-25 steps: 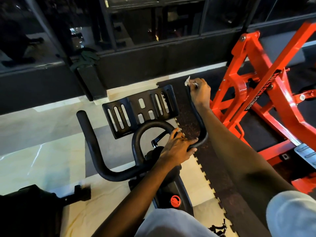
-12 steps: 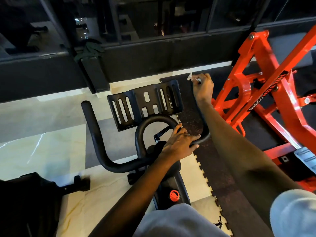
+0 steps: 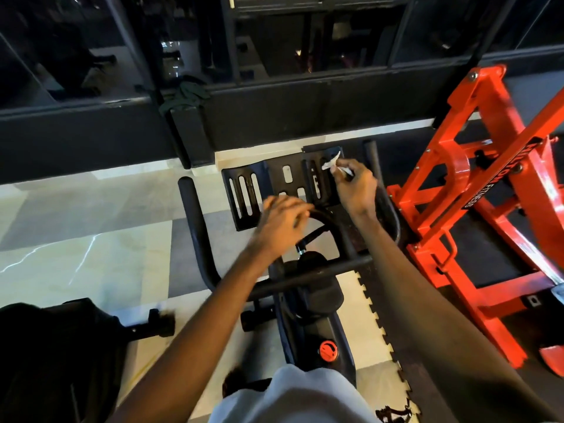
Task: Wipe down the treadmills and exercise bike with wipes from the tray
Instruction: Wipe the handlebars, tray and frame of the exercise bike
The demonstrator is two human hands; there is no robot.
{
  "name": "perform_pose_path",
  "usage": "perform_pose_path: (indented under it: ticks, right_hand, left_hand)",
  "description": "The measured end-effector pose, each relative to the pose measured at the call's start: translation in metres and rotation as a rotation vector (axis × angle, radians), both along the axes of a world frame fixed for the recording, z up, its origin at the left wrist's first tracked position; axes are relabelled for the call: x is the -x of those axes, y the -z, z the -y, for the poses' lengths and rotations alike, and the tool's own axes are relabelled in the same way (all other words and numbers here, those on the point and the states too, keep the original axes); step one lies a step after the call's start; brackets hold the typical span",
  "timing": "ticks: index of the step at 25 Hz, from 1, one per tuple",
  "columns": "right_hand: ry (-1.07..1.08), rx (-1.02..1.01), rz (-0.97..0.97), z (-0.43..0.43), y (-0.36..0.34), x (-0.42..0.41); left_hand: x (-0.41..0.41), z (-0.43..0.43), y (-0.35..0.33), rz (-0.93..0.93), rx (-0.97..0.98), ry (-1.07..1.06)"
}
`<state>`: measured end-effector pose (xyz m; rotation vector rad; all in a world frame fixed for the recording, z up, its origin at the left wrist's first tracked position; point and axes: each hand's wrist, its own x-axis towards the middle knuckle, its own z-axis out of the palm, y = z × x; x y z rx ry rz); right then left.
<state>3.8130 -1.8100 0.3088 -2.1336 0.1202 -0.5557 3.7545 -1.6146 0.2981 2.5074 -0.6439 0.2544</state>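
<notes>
Exercise bike (image 3: 308, 288) wiping looks under way; no treadmill shows, so judge most of the job as left. Your right hand (image 3: 357, 187) pinches the crumpled wipe (image 3: 330, 163), which pokes out just past your fingertips (image 3: 351, 164) over the slotted plate (image 3: 244, 193); contact is unclear. Your left hand (image 3: 282, 222) blurs over the loop bar (image 3: 326, 218), grip untellable.
</notes>
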Motion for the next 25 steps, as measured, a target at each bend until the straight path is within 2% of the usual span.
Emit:
perform_pose_path:
  ticks: [4,7,13,16,19,22,25]
  right_hand:
    - [-0.089,0.017,-0.006,-0.045,0.003,0.018]
    - [-0.148,0.070,-0.011,-0.074,0.007,0.032]
    - [-0.184,0.132,-0.049,-0.118,0.001,0.034]
    - [-0.141,0.150,-0.084,-0.126,0.000,0.030]
    - [-0.139,0.185,-0.030,-0.139,0.002,0.034]
    - [-0.166,0.243,0.013,-0.166,0.008,0.033]
    - [-0.103,0.225,-0.049,-0.191,0.015,0.014]
  left_hand:
    - [-0.034,-0.088,-0.020,0.109,-0.030,-0.346]
    - [-0.056,-0.117,-0.028,0.076,-0.090,-0.445]
    - [-0.078,-0.145,-0.052,-0.070,-0.122,-0.297]
    - [-0.083,-0.159,-0.057,-0.181,-0.068,-0.197]
    - [-0.095,-0.171,-0.060,-0.243,-0.031,-0.107]
    - [-0.108,-0.179,-0.061,-0.333,0.072,-0.054]
    - [-0.119,-0.189,-0.051,-0.433,0.233,-0.011]
